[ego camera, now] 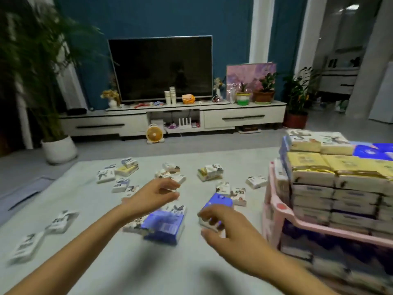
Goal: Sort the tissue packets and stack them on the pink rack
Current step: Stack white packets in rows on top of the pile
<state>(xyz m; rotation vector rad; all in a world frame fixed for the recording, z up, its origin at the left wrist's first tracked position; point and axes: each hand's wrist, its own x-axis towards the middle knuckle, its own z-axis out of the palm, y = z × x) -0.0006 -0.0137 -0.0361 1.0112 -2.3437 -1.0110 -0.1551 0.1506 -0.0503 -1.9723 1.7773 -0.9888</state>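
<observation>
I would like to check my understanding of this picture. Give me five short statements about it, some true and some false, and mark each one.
1. The pink rack is empty. False: packets fill it and are piled on top.
2. Many loose packets lie scattered on the mat. True.
3. The television shows a picture. False: its screen is dark.
4. The left hand and the right hand both reach out over the mat. True.
5. The small fan stands on top of the cabinet. False: it stands on the floor in front of it.
</observation>
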